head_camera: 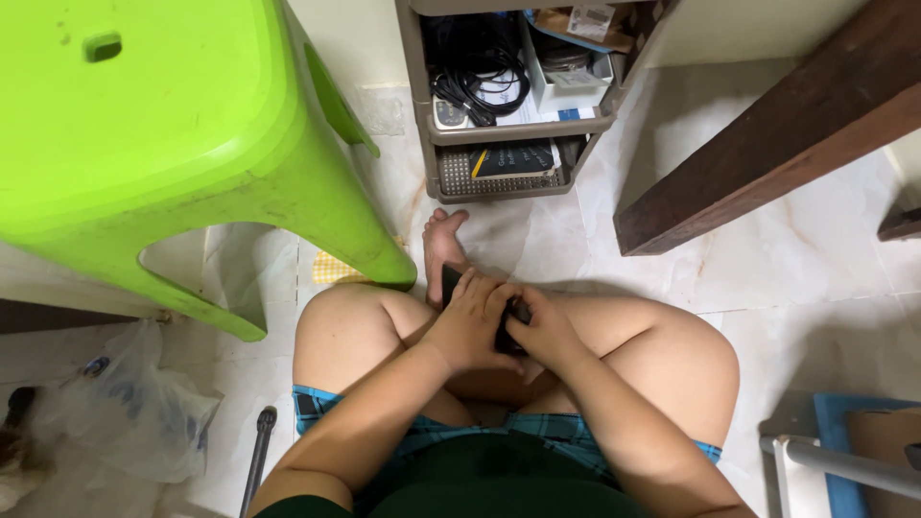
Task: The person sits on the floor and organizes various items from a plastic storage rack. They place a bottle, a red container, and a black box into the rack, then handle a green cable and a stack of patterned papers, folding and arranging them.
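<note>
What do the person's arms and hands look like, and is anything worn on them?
Both arms are bare up to the frame edge: no sleeves show. The left hand and right hand wear no gloves; no ring, watch or bracelet can be seen.

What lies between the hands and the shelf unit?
In the head view, a bare foot on pale floor tile lies between the hands, which hold a dark object, and the shelf unit.

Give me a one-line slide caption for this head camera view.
Seated cross-legged on a tiled floor, left hand and right hand together grip a small black object beside a green stool.
</note>
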